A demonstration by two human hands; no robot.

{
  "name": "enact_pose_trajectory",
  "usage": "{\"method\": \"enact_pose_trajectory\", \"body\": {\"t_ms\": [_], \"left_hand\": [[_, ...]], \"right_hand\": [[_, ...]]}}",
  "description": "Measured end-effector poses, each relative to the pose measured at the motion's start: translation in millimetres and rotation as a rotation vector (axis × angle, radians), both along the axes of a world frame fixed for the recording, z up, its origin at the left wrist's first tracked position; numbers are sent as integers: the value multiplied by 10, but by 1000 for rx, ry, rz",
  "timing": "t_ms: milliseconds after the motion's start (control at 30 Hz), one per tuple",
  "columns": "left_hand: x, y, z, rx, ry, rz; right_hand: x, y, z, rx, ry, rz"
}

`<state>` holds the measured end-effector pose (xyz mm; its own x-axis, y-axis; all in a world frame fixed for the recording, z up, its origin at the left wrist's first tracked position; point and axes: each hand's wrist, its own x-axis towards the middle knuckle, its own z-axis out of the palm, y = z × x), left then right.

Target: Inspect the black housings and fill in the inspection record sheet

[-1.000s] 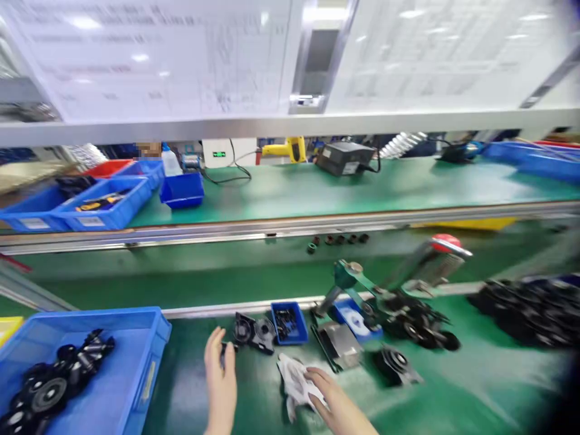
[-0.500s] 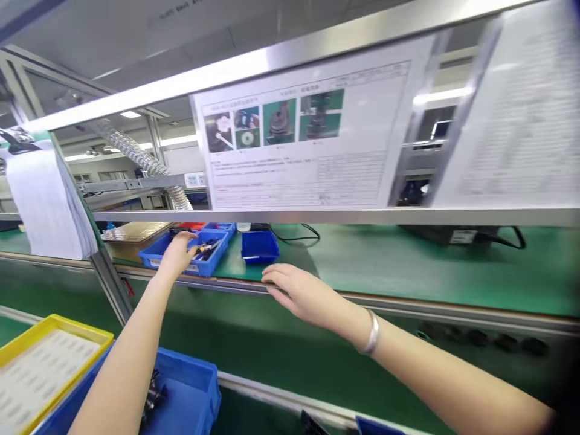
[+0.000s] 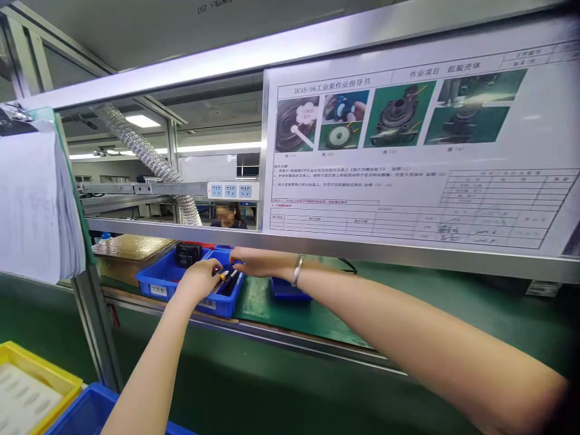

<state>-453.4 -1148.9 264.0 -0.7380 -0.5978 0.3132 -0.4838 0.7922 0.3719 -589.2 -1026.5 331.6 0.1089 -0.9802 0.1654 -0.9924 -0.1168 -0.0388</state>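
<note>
Both hands are at a blue bin (image 3: 224, 308) on the green bench, which holds several pen-like and slim tools (image 3: 229, 281). My left hand (image 3: 199, 283) is over the bin's left side, its fingers bent in toward the tools and closed around something dark that I cannot make out. From the right, my right hand (image 3: 254, 261), a silver bangle on its wrist, reaches over the far side of the same bin. Its fingertips are pressed together at the tools; what they hold is too small to name. Beside it, another compartment holds a black object (image 3: 188, 254).
A metal rail (image 3: 362, 249) crosses above the bench in front of the hands, with an instruction sheet (image 3: 353, 199) over it. A small blue tray (image 3: 290, 291) lies under my right forearm. Left are a carton (image 3: 122, 266), a clipboard (image 3: 34, 199) and a yellow tray (image 3: 54, 368).
My right hand has moved left from the bench's front edge to the tool bin. My left hand has reached in among the tools. The view has turned and come closer.
</note>
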Motion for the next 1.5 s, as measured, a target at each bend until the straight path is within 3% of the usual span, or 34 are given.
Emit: {"method": "enact_pose_trajectory", "body": {"t_ms": [233, 433, 633, 700, 933, 1233, 1300, 1500], "left_hand": [[-45, -174, -74, 130, 163, -129], [-59, -219, -100, 299, 286, -238], [-56, -284, -134, 149, 656, -31], [-53, -340, -166, 145, 713, -27], [-59, -466, -221, 222, 702, -99], [-70, -447, -206, 255, 727, -61], [-72, -444, -204, 252, 717, -55], [-40, -375, -169, 202, 700, 6]], "right_hand": [[-60, -502, -139, 47, -38, -18], [-126, -659, -206, 151, -62, 48], [-193, -653, -246, 187, -21, 12], [-163, -671, -253, 192, 7, -10], [12, -868, -327, 153, 115, -86], [25, -993, -407, 270, -65, 125], [20, -999, -407, 241, -138, 144], [-93, -1065, -311, 49, -319, 30]]}}
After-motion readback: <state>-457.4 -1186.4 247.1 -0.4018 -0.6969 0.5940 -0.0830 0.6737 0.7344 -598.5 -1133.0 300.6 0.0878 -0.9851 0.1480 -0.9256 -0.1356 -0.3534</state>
